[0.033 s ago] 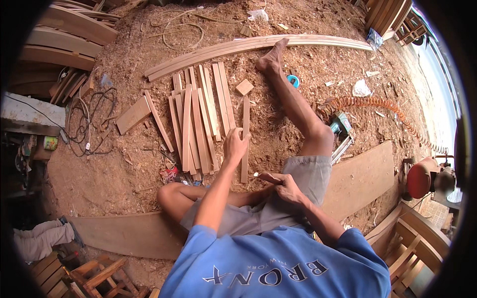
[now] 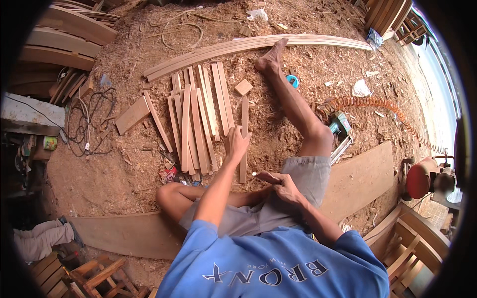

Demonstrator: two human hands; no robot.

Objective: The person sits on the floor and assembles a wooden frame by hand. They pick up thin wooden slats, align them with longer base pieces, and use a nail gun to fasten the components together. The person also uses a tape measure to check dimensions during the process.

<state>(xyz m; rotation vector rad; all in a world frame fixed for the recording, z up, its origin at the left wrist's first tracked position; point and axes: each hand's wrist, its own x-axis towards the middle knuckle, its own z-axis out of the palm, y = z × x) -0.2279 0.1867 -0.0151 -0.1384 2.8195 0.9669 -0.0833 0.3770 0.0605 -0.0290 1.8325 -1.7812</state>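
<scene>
My left hand [image 2: 237, 145] reaches forward, its fingers curled at a single narrow wooden strip [image 2: 243, 166] that points away from me over the sawdust. Just left of it lies a loose bundle of similar wooden strips [image 2: 197, 134], some crossing others. Over my lap, my right hand [image 2: 286, 189] is closed on a flat brown piece with a pale tip [image 2: 267, 177]; its exact kind is not clear. Beyond the strips rests a small square wood block [image 2: 243, 87].
Long curved wooden slats [image 2: 198, 55] lie across the far side, under my foot. A nail gun [image 2: 340, 124] with an orange coiled hose [image 2: 367, 103] lies right of my knee. Wide boards [image 2: 360, 179] extend beside me. Cables [image 2: 89, 119] tangle at left, near another person's leg [image 2: 42, 241].
</scene>
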